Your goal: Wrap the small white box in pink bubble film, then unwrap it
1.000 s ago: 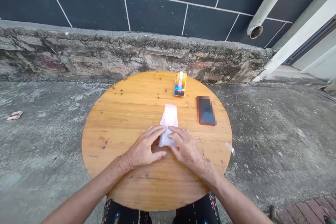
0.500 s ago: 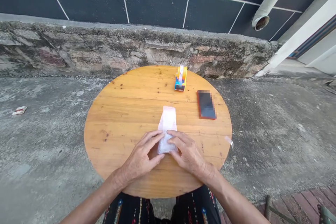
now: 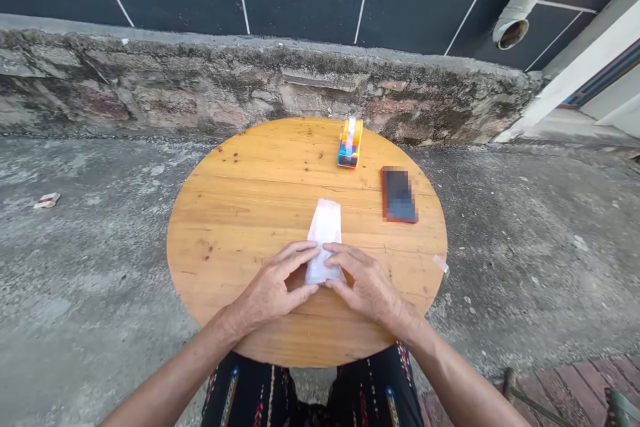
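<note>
A pale, whitish wrapped packet (image 3: 327,221), long and narrow with its far end flat, lies on the round wooden table (image 3: 240,213) in front of me. My left hand (image 3: 280,280) grips its near left side, thumb at the bottom corner and fingers curled over the edge. On the opposite side, my right hand (image 3: 365,280) holds the near right part, with fingertips pressing on top and the thumb at the near edge. Both hands' fingertips almost meet over the packet. What is inside the wrapping cannot be seen.
A yellow and blue tape dispenser (image 3: 350,143) stands at the table's far edge. Nearer on the right lies a dark phone-like slab with a red edge (image 3: 399,195). A strip of clear tape (image 3: 441,263) clings to the right rim. A stone wall base (image 3: 280,87) runs behind.
The camera view has shifted slightly, so the table appears a little higher and to the right. Both hands stay on the packet, with hardly any movement of the fingers.
</note>
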The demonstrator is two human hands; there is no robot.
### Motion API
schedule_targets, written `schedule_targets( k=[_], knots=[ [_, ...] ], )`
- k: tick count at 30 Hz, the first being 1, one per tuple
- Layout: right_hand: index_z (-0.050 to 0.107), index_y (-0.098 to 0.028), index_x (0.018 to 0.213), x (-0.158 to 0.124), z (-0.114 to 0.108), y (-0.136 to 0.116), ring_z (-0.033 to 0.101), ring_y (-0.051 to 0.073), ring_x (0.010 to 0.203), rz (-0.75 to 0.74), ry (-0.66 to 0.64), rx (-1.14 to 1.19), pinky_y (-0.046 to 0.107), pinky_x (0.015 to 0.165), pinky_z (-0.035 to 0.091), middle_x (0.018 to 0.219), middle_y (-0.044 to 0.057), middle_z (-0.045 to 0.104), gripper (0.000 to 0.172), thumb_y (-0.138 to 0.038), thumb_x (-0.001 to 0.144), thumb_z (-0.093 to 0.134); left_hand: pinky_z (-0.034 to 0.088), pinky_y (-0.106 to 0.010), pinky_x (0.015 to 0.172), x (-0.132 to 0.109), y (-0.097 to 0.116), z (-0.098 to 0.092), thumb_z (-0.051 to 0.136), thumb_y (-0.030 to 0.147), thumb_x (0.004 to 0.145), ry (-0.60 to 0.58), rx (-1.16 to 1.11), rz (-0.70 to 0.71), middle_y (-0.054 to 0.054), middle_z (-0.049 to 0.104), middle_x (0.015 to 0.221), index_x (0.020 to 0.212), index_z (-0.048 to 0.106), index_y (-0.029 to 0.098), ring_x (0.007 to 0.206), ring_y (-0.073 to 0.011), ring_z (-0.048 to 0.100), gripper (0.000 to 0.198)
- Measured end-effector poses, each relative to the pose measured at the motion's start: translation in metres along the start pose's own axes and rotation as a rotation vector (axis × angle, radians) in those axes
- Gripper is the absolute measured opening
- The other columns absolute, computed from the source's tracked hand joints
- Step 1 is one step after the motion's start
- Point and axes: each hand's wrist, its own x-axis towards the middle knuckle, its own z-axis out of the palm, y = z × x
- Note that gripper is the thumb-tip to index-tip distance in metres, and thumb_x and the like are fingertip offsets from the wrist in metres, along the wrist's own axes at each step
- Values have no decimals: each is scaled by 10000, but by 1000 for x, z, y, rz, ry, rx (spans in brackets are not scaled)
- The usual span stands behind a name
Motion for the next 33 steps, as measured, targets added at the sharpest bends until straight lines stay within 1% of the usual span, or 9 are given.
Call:
schedule_targets(
  k=[5,9,11,13,17,23,27,30,33],
  knots=[
    [599,-217,978,10,-8,-1,615,191,1124,27,-46,44,359,958,495,1219,76,646,161,-178,830,649,446,-411,1055,8,-4,-5,649,200,820,-44,-54,14,-87,539,1362,1333,502,250,1249,-222,520,536],
    [572,-224,1006,20,-19,-5,640,165,1002,29,-168,-1,321,872,509,1098,26,675,157,-174,861,600,453,-418,1039,16,-7,-7,649,209,825,-51,-97,32,-91,581,1318,1303,536,240,1216,-229,545,492],
    [560,-224,1046,22,-23,-6,634,164,986,23,-208,-44,324,864,502,1100,24,667,167,-185,883,568,456,-414,1030,19,-9,-8,641,209,830,-57,-122,25,-92,595,1298,1284,557,232,1198,-230,559,463],
    [546,-219,1106,24,-25,-6,610,185,1039,10,-225,-87,352,900,482,1148,44,652,200,-221,906,549,451,-408,1031,22,-10,-10,641,225,832,-81,-149,0,-92,600,1292,1275,571,225,1190,-230,564,449],
    [542,-203,1160,26,-24,-5,560,227,1098,-18,-223,-166,416,959,422,1183,73,633,237,-264,931,530,448,-388,1021,30,-13,-15,660,292,825,-141,-168,-74,-90,620,1266,1223,618,197,1162,-233,575,412],
    [579,-191,1108,31,-17,2,545,240,1030,-20,-167,-230,427,918,419,1169,79,624,195,-245,930,523,498,-334,896,42,-16,-22,635,334,837,-228,-168,-188,-63,671,1160,1178,646,194,998,-203,626,369],
    [576,-187,1088,31,-17,6,556,220,997,-17,-178,-170,400,916,426,1112,65,640,184,-279,960,482,483,-324,884,49,-15,-24,590,368,871,-277,-180,-160,-44,699,1064,1129,672,208,972,-197,624,314],
    [549,-192,1139,28,-18,6,558,225,1019,-18,-185,-123,401,921,430,1125,67,638,251,-346,944,519,472,-321,892,51,-14,-24,559,365,893,-310,-196,-141,-34,704,1022,1094,684,215,989,-196,617,281],
    [476,-199,1251,23,-15,7,539,246,1114,-28,-163,-94,416,962,423,1222,87,607,477,-412,857,641,473,-315,880,51,-14,-24,539,348,903,-303,-197,-143,-32,700,1004,1034,696,204,973,-192,618,251]
  ],
)
